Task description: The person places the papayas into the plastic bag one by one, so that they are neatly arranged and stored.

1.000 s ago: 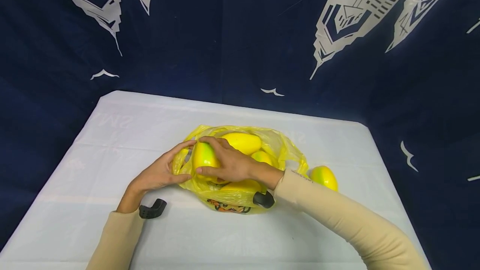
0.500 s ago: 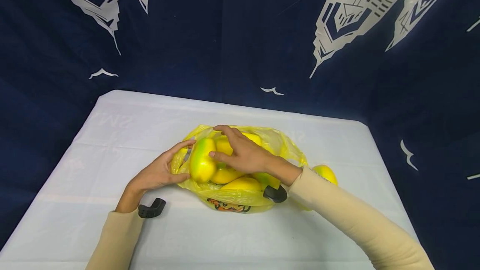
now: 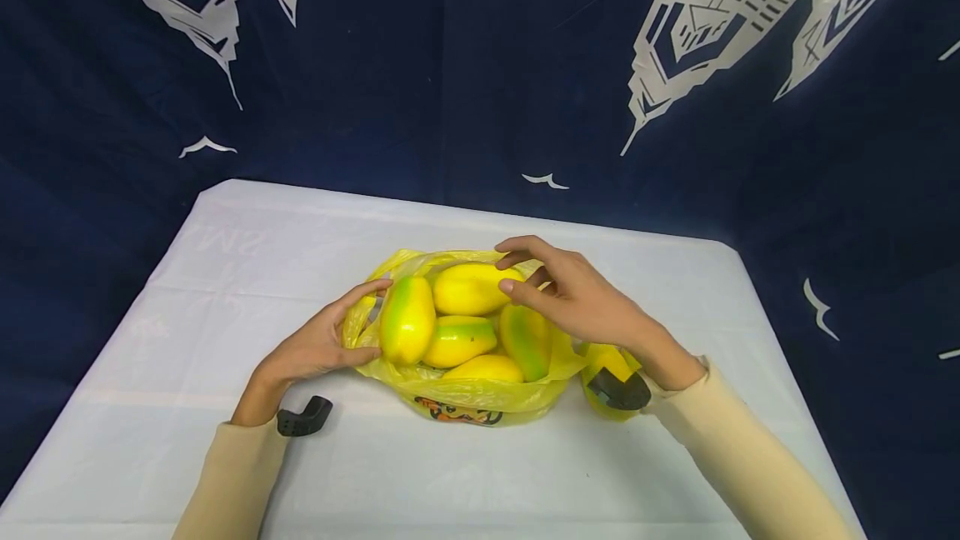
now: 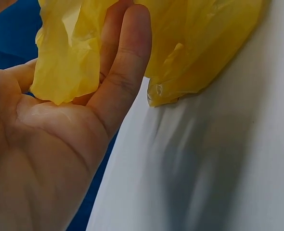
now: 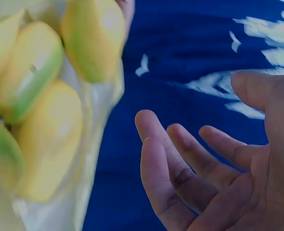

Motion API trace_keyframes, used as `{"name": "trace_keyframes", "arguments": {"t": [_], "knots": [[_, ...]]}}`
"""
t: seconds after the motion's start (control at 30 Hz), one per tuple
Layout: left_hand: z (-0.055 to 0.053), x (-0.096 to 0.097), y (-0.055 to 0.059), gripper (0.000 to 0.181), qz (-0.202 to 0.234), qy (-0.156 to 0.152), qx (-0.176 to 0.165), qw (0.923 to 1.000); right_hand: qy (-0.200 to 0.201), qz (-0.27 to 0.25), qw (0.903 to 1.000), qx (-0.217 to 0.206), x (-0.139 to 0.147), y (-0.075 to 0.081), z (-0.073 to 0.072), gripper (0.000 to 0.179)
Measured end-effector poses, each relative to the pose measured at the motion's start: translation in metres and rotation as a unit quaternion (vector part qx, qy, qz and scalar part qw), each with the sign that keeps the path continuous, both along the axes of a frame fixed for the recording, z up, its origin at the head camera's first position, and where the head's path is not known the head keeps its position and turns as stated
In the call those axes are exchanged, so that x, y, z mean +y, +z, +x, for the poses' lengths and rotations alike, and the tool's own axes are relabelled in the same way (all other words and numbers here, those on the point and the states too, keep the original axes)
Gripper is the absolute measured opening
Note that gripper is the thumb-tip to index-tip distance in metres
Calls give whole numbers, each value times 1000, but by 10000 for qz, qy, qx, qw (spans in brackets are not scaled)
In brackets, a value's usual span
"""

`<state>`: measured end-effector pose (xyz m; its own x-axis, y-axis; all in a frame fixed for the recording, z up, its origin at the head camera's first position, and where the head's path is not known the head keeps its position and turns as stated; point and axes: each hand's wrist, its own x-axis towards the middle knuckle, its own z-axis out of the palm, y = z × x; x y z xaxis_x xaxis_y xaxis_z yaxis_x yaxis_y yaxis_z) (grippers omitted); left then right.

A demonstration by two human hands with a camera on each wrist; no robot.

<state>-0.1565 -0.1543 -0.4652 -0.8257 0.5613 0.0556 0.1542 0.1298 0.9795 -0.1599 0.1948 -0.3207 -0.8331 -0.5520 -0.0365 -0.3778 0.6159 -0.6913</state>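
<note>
A yellow plastic bag [image 3: 525,398] lies in the middle of the table, its mouth spread wide. Inside it are several yellow-green mangoes [image 3: 468,290]. One mango [image 3: 407,323] rests at the bag's left end, beside my left hand. My left hand [image 3: 311,348] holds that end of the bag, thumb in front and fingers behind; in the left wrist view a strip of the bag [image 4: 67,62] hangs over the palm. My right hand [image 3: 577,298] hovers above the bag's right side, fingers loosely bent and holding nothing. The right wrist view shows the mangoes [image 5: 50,139] apart from its fingers.
A white cloth covers the table [image 3: 420,490]. Behind it hangs a dark blue curtain [image 3: 375,107] with white prints. Yellow material, partly behind the right wrist, lies right of the bag. Each wrist carries a black camera mount [image 3: 303,417].
My right hand has let go of the mango at the left end and moved right, uncovering the other mangoes. That mango now stays beside my left hand, which has hardly moved.
</note>
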Motion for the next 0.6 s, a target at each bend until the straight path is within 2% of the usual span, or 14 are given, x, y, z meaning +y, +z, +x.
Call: {"name": "trace_keyframes", "arguments": {"t": [0.1, 0.3, 0.43, 0.6], "knots": [[0, 0, 1, 92, -8, -15, -45, 10000, -262, -177, 9995, 87, 21, 5, 6, 43], [0, 1, 3, 93, -131, 51, 29, 9999, -902, -134, 9948, 458, 62, 6, 20, 43], [0, 2, 4, 93, -220, 83, 184, 9996, -1256, -62, 9901, 629, 87, 0, 28, 42], [2, 2, 7, 94, -210, 77, 117, 9997, -1695, 172, 9829, 702, 116, -15, 35, 43]]}}
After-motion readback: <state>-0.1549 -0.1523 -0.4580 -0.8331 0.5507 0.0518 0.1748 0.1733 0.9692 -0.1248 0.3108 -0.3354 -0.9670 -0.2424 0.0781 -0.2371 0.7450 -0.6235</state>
